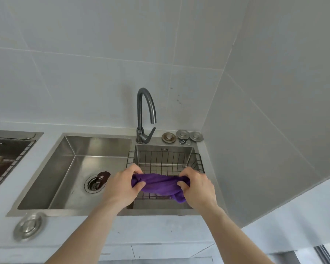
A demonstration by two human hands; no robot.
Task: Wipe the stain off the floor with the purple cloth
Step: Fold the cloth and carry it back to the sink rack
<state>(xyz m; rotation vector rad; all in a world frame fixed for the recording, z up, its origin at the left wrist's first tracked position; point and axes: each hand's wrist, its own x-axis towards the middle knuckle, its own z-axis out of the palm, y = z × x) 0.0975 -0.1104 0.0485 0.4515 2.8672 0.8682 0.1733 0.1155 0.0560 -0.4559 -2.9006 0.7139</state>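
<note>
Left hand [125,184] and right hand [195,185] both clenched on the purple cloth [160,184], one at each end, fingers curled over the bunched fabric. Cloth stretched between the two hands, twisted into a thick band, one loose tail hanging below the right hand. Held above the black wire basket [165,161] seated in the smaller right basin of the stainless steel sink [69,161]. Larger left basin just beside it, with a round drain [93,184] and a dark brown object [103,176] lying at the drain's edge. Behind the basket, a dark curved faucet [146,115], lever angled to the right. Beside the faucet, three round metal sink stoppers [182,135] on the sink's back ledge. Another metal stopper [29,225] on the light grey desk [151,229] near the sink's front left corner. Grey wall tiles [103,54] behind and to the right.
</note>
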